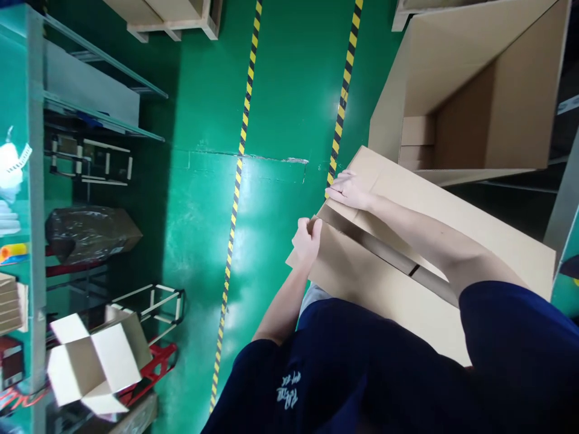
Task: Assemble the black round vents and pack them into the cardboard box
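A brown cardboard box [407, 241] lies in front of me with its flaps folded shut and a gap running along the middle. My left hand [307, 238] grips the near corner edge of one flap, fingers curled around it. My right hand [350, 190] presses flat on the far flap near its corner, fingers together and stretched out. My dark blue sleeves fill the bottom of the view.
A large open cardboard box [470, 96] stands at the upper right. Yellow-black floor stripes [235, 199] cross the green floor. Metal shelving [36, 181] at the left holds wrapped goods; a small open carton [94, 358] sits on a red cart. A wooden pallet [172, 18] lies at the top.
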Available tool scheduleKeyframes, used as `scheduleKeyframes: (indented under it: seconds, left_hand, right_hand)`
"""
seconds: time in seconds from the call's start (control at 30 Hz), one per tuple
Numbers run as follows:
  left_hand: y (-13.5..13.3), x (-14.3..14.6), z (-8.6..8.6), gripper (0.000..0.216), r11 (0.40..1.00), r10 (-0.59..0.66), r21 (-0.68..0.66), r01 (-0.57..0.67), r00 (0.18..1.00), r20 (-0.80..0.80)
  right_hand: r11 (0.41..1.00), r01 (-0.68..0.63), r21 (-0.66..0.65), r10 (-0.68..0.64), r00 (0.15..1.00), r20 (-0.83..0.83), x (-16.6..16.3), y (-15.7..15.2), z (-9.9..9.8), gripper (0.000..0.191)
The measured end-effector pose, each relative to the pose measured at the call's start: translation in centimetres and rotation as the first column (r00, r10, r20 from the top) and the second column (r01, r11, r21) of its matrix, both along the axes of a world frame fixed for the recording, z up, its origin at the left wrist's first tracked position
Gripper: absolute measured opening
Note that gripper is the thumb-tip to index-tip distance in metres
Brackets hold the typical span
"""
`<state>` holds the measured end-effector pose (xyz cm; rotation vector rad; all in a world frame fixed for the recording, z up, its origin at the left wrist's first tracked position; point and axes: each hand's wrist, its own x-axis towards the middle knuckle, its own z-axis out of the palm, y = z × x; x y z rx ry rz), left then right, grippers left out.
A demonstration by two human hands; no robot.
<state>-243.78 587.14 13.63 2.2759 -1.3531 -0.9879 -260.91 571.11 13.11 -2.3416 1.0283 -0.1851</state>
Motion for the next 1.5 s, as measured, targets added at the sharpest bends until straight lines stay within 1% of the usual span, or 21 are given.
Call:
scheduleKeyframes:
  seconds: [0.07, 0.17, 0.23, 0.3, 0.4, 0.5, 0.6, 0.77, 0.9, 1.0, 1.07, 1.13, 1.2, 1.23, 1.27, 1.33, 1.37, 1.4, 1.43, 1.47, 1.5]
  left_hand:
    - [-0.1, 0.2, -0.3, 0.024, 1.000, 0.003, 0.024, -0.003, 1.000, 0.017]
    - [-0.6, -0.2, -1.7, 0.023, 0.999, -0.004, 0.039, 0.002, 0.999, 0.053]
    - [-0.9, -0.5, -2.7, 0.025, 1.000, -0.010, -0.024, 0.013, 0.994, 0.106]
    - [-0.8, -0.7, -3.3, 0.025, 0.993, -0.007, -0.115, 0.026, 0.987, 0.161]
    - [-0.5, -0.5, -3.4, 0.024, 0.982, -0.038, -0.180, 0.063, 0.989, 0.140]
    - [-0.2, -0.4, -3.5, 0.023, 0.976, -0.096, -0.192, 0.106, 0.994, 0.061]
    - [-0.3, -0.6, -3.7, 0.026, 0.973, -0.122, -0.191, 0.127, 0.992, 0.040]
    - [-0.3, -1.1, -3.8, 0.033, 0.978, -0.149, -0.140, 0.156, 0.987, 0.060]
    - [0.1, -1.2, -3.5, 0.035, 0.972, -0.169, -0.156, 0.177, 0.984, 0.062]
    - [-0.1, -1.5, -4.2, 0.037, 0.966, -0.175, -0.175, 0.190, 0.980, 0.097]
    - [-0.6, -1.7, -4.8, 0.040, 0.967, -0.184, -0.155, 0.201, 0.976, 0.119]
    - [-1.0, -1.9, -5.0, 0.041, 0.968, -0.200, -0.122, 0.217, 0.970, 0.138]
    - [-1.1, -2.1, -4.7, 0.042, 0.959, -0.233, -0.120, 0.257, 0.955, 0.182]
    - [-1.2, -2.2, -4.4, 0.045, 0.945, -0.270, -0.130, 0.300, 0.940, 0.211]
    - [-1.3, -2.4, -4.2, 0.049, 0.923, -0.318, -0.143, 0.358, 0.917, 0.242]
    - [-2.0, -3.0, -4.1, 0.061, 0.840, -0.466, -0.152, 0.521, 0.836, 0.288]
    - [-2.5, -3.5, -4.1, 0.065, 0.793, -0.528, -0.152, 0.589, 0.791, 0.310]
    - [-2.9, -4.0, -4.2, 0.067, 0.753, -0.573, -0.150, 0.641, 0.750, 0.331]
    - [-3.2, -4.5, -4.3, 0.067, 0.727, -0.594, -0.150, 0.670, 0.723, 0.352]
    - [-3.3, -4.9, -4.3, 0.067, 0.710, -0.605, -0.150, 0.688, 0.705, 0.369]
    - [-3.4, -5.1, -4.2, 0.066, 0.703, -0.607, -0.152, 0.695, 0.697, 0.382]
  right_hand:
    - [0.999, -0.023, -0.040, 0.024, 1.000, 0.010, 0.0, 1.1, -0.7, 0.066]
    - [0.997, -0.009, -0.074, 0.011, 1.000, 0.021, 0.3, 2.1, -2.4, 0.058]
    - [0.996, 0.014, -0.090, -0.011, 0.999, 0.038, 0.5, 2.2, -3.3, 0.049]
    - [0.996, 0.020, -0.090, -0.016, 0.999, 0.040, 0.6, 1.9, -3.8, 0.042]
    - [0.999, 0.017, -0.047, -0.018, 1.000, -0.002, 0.7, 1.2, -3.8, 0.036]
    - [0.999, 0.043, -0.025, -0.044, 0.998, -0.050, 1.0, 0.8, -3.6, 0.031]
    - [0.997, 0.069, -0.026, -0.071, 0.993, -0.090, 1.2, 0.8, -3.9, 0.028]
    - [0.995, 0.101, -0.025, -0.103, 0.991, -0.084, 1.6, 0.9, -4.6, 0.031]
    - [0.989, 0.147, -0.007, -0.147, 0.984, -0.103, 2.4, 1.2, -4.5, 0.034]
    - [0.985, 0.163, -0.050, -0.168, 0.975, -0.142, 2.8, 1.1, -4.3, 0.028]
    - [0.984, 0.162, -0.077, -0.173, 0.972, -0.162, 2.9, 0.8, -4.2, 0.025]
    - [0.983, 0.163, -0.080, -0.175, 0.968, -0.181, 3.1, 0.8, -3.6, 0.027]
    - [0.981, 0.177, -0.080, -0.190, 0.959, -0.211, 3.9, 1.1, -2.7, 0.031]
    - [0.979, 0.187, -0.083, -0.201, 0.954, -0.220, 4.4, 1.0, -2.4, 0.033]
    - [0.973, 0.210, -0.097, -0.227, 0.943, -0.242, 4.9, 0.8, -2.2, 0.035]
    - [0.962, 0.248, -0.111, -0.266, 0.943, -0.200, 4.8, -0.3, -2.2, 0.042]
    - [0.936, 0.331, -0.118, -0.349, 0.916, -0.200, 4.1, -0.8, -2.1, 0.046]
    - [0.888, 0.440, -0.130, -0.458, 0.869, -0.186, 2.8, -0.7, -1.6, 0.049]
    - [0.828, 0.544, -0.135, -0.561, 0.810, -0.171, 1.1, 0.1, -0.7, 0.051]
    - [0.753, 0.643, -0.140, -0.658, 0.738, -0.148, -1.0, 1.8, 0.6, 0.053]
    - [0.674, 0.725, -0.146, -0.739, 0.664, -0.115, -3.3, 4.5, 2.1, 0.054]
